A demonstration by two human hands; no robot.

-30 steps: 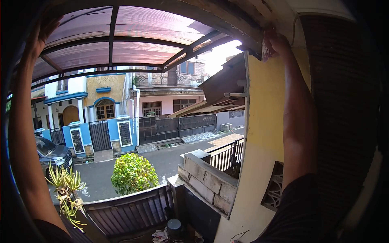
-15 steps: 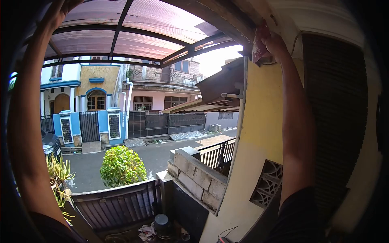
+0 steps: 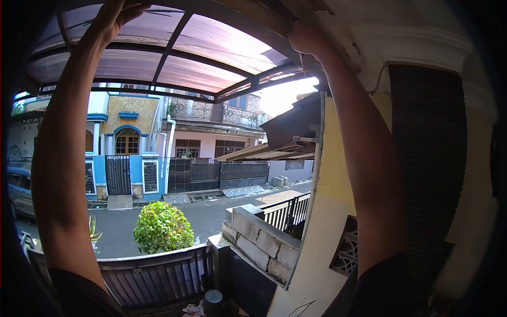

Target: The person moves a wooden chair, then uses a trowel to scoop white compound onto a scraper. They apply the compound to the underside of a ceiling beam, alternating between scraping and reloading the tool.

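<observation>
Beam (image 3: 264, 13) runs overhead beside your right hand (image 3: 309, 39); steady, even pressure with a firm wrist should serve best there. Your left hand (image 3: 113, 21) reaches up near the roof panels (image 3: 216, 39), fingers extended. Shadow and cropping mean I can't tell what either grips, so check your hold.

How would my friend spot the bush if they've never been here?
Find the grey road across the middle. Just above the dark fence at the bottom, left of the block wall, is the bush. It's a rounded, bright green clump, unlike the thin spiky plant to its left.
</observation>
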